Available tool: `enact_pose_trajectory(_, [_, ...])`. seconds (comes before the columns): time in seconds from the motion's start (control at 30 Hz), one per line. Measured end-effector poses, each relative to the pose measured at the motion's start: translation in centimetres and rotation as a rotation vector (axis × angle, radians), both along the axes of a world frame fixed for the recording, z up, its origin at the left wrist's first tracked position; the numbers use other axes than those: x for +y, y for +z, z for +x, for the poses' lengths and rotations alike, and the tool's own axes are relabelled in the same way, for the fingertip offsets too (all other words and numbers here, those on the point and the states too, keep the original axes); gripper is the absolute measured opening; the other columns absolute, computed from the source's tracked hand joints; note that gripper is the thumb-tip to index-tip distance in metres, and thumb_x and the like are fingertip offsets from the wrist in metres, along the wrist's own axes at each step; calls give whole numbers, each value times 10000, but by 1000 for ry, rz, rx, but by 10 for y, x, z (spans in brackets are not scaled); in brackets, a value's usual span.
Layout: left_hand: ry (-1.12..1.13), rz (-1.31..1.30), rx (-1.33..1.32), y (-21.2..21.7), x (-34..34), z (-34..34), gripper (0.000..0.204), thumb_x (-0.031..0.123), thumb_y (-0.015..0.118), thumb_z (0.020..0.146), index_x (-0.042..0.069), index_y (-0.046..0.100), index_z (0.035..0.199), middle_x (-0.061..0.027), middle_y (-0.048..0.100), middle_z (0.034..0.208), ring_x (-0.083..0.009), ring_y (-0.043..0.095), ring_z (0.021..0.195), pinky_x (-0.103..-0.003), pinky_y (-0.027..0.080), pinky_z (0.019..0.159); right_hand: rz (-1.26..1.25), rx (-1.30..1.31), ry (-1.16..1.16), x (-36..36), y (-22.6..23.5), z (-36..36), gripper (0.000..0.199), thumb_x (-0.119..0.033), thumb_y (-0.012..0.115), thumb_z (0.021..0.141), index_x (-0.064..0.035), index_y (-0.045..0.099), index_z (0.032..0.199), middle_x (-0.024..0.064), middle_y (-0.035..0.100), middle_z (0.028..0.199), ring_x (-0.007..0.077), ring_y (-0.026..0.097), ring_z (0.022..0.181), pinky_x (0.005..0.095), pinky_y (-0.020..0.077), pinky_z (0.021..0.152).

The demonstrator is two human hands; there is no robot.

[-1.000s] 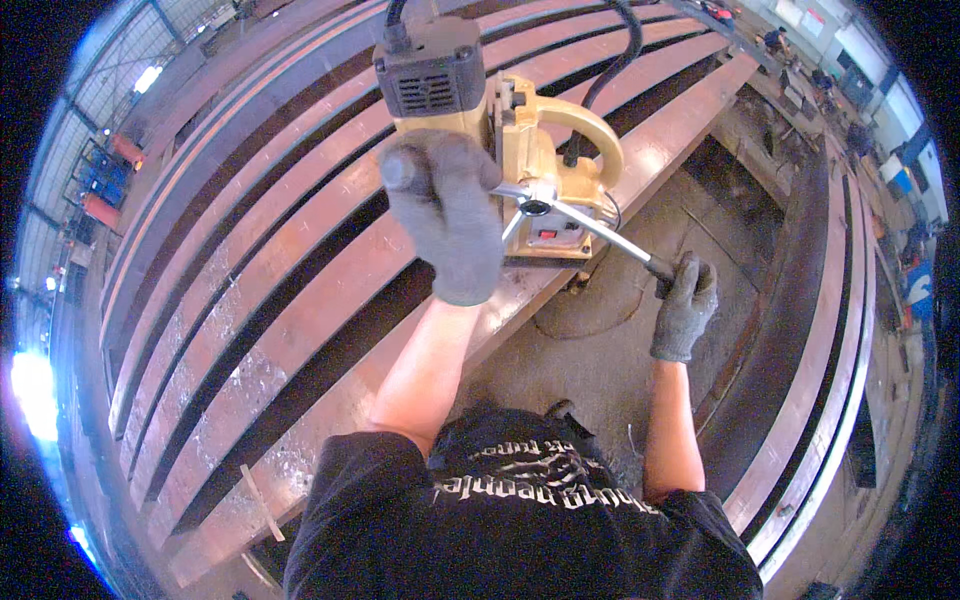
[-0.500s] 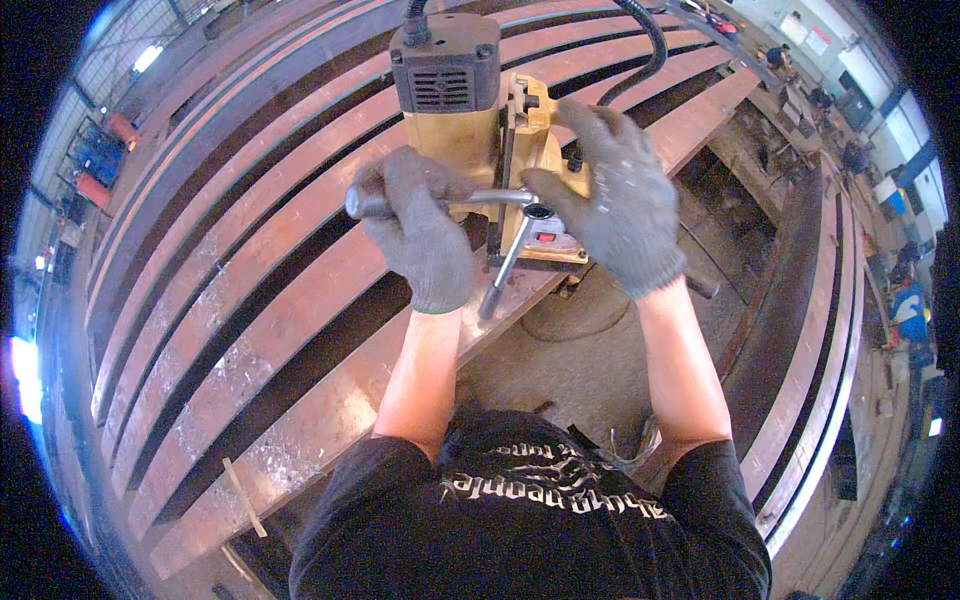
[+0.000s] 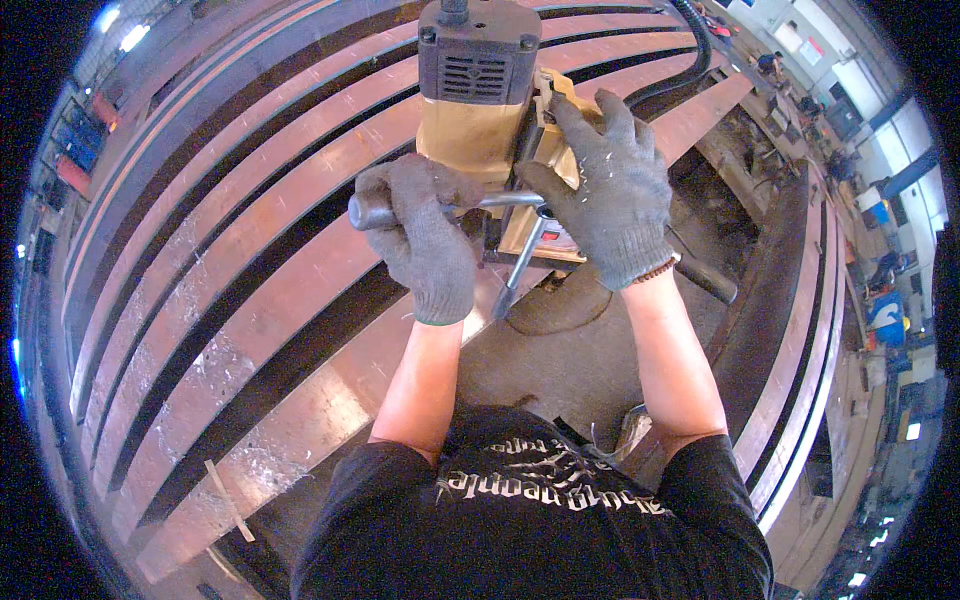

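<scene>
A magnetic drill press (image 3: 470, 130) with a dark motor top and yellow body stands on a rusty steel plate. Both hands wear grey work gloves. My left hand (image 3: 428, 240) is wrapped round one feed handle (image 3: 375, 211), whose dark end sticks out past the fingers on the left. Another spoke of the feed lever (image 3: 523, 265) points down toward me from the same hub, untouched. My right hand (image 3: 612, 195) has its fingers spread over the right side of the yellow body, close to the hub. Its palm hides part of the machine; a red switch shows below.
Long steel plates (image 3: 270, 260) lie side by side with dark gaps between them. A black cable hose (image 3: 697, 50) curves off behind the drill. More plates (image 3: 800, 370) stand to the right, and a pale strip (image 3: 230, 500) lies at lower left. A person (image 3: 770, 65) is far off.
My view has shifted, so the drill sits higher in the picture. The right hand's fingers have spread wider over the yellow body. The left hand keeps its hold on the feed handle.
</scene>
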State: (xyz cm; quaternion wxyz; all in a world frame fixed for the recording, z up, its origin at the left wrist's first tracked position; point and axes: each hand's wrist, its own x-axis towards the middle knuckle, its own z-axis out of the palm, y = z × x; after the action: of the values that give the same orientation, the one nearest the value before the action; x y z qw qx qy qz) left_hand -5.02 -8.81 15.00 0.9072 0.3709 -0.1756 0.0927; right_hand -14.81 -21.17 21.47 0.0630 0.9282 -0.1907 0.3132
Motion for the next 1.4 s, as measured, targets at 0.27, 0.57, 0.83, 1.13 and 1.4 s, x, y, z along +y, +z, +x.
enact_pose_trajectory(0.27, [-38, -53, 32, 2, -2, -3, 137, 131, 601, 1045, 65, 500, 982, -56, 585, 733, -137, 584, 601, -320, 517, 542, -133, -2, 61, -3, -2, 3, 645, -462, 821, 800, -176, 664, 1357, 210, 558, 1368, 409, 599, 1146, 516, 534, 899])
enact_pose_trajectory(0.57, [-9, 19, 46, -7, 2, 2, 124, 130, 611, 1049, 65, 513, 1011, -68, 607, 753, -147, 617, 623, -328, 530, 552, 28, -111, 98, -20, 16, -5, 720, -471, 843, 791, -176, 625, 1410, 221, 571, 1410, 446, 573, 1255, 521, 514, 1007])
enact_pose_trajectory(0.83, [-80, -65, -18, -1, 1, -1, 126, 114, 613, 1048, 60, 506, 1009, -80, 605, 736, -178, 624, 607, -346, 534, 549, -43, 63, 149, -20, 11, -25, 676, -461, 835, 804, -205, 642, 1399, 236, 533, 1476, 443, 548, 1303, 526, 477, 1057])
enact_pose_trajectory(1.13, [77, -45, 96, -22, 10, 11, 233, 176, 580, 1043, 78, 485, 855, -55, 538, 715, -173, 535, 609, -365, 493, 547, -32, -9, 163, -44, 14, 7, 774, -567, 780, 827, -76, 608, 1401, 257, 550, 1445, 470, 553, 1286, 533, 493, 1051])
enact_pose_trajectory(1.4, [-13, -18, 167, -34, 17, 8, 131, 176, 616, 1045, 91, 515, 1048, -60, 606, 862, -145, 599, 773, -312, 517, 666, 53, 206, -6, -31, 19, 42, 958, -767, 700, 793, -46, 594, 1415, 263, 551, 1449, 470, 566, 1285, 534, 485, 1074])
